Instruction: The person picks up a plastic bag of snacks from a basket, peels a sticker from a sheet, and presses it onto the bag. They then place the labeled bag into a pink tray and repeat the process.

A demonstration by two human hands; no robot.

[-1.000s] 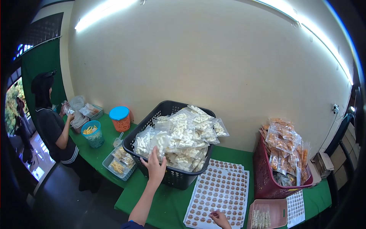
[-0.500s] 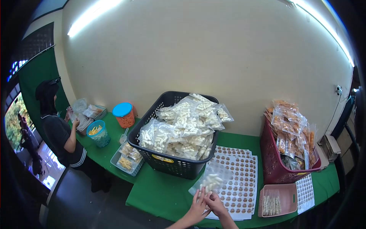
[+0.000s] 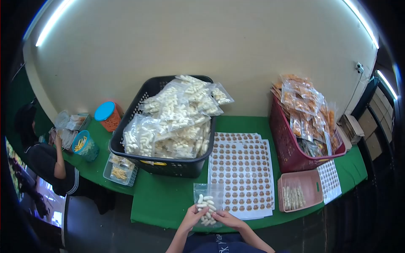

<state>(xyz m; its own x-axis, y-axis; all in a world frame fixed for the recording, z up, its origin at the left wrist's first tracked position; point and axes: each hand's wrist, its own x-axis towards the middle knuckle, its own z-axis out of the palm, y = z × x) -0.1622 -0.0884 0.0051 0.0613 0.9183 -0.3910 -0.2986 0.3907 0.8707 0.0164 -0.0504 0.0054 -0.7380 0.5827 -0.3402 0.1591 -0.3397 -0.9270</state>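
Pouch (image 3: pixel 208 205) of clear plastic with stubby white pieces (image 3: pixel 207 197): we're gripping it in left hand (image 3: pixel 192 216) and right hand (image 3: pixel 228 219) by the green-clothed tabletop's (image 3: pixel 168 196) near edge, near brown-dotted white paper sheets (image 3: pixel 240 179).

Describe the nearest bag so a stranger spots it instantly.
On the green table, find the big black basket heaped with clear bags. Nearer the camera, the left hand and right hand hold the bag. Unlike the heaped ones, it is held separately.
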